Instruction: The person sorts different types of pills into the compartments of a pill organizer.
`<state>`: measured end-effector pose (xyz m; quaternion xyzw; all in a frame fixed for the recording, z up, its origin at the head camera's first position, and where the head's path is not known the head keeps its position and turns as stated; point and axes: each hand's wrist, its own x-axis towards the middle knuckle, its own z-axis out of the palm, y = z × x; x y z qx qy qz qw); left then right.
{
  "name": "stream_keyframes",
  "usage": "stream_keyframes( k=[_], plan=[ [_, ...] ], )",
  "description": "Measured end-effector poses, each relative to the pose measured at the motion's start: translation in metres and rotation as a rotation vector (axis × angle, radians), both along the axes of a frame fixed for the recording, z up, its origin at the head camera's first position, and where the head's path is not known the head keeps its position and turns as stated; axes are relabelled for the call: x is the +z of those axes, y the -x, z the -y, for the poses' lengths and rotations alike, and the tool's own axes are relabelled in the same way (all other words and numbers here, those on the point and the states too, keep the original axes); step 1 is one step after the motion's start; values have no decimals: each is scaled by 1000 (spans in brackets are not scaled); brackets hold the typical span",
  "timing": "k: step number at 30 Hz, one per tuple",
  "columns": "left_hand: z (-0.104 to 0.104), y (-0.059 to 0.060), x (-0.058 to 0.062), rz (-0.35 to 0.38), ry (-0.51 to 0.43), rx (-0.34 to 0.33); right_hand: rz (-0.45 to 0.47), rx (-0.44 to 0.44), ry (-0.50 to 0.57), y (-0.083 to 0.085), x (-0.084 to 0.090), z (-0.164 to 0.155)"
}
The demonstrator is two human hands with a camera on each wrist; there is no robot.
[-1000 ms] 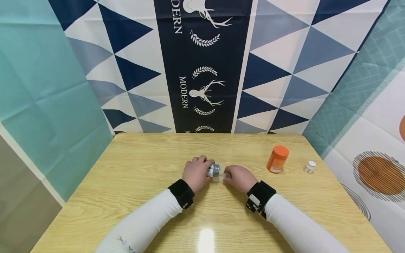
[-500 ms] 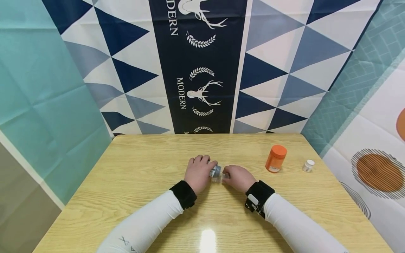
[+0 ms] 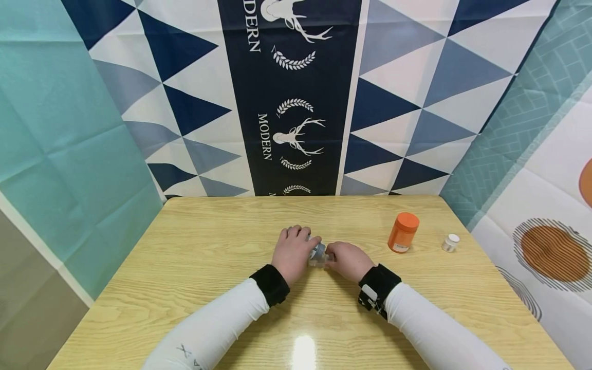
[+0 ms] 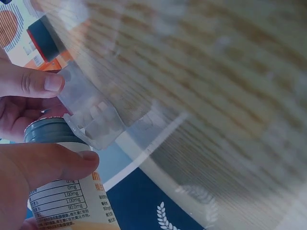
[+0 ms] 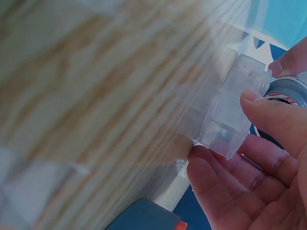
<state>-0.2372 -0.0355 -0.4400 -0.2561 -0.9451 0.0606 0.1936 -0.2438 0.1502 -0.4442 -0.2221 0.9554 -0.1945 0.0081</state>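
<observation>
Both white-sleeved forearms angled inward, left hand [image 3: 292,253] curled in a grip, right hand [image 3: 350,260] pinching with thumb and fingers, knuckles nearly meeting, black wristbands showing

Bottle [image 4: 67,191] label cut off by edge; tabletop [image 5: 96,96] blurred in both wrist views.

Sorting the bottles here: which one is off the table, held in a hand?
The grey-capped bottle, gripped by the left hand. The orange bottle and small white-capped vial stand untouched on the table.
</observation>
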Motion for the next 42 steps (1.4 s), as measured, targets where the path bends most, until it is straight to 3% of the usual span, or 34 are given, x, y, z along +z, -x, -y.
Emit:
stream_keyframes(
  k=[15, 26, 42],
  plan=[
    [-2, 3, -1, -39, 39, -36, -4, 0, 1, 1, 0, 0],
    [-4, 2, 3, -11, 82, -42, -3, 2, 3, 1, -1, -1],
    [-4, 4, 3, -67, 162, -86, 46, -22, 45, 3, -2, -3]
  ],
)
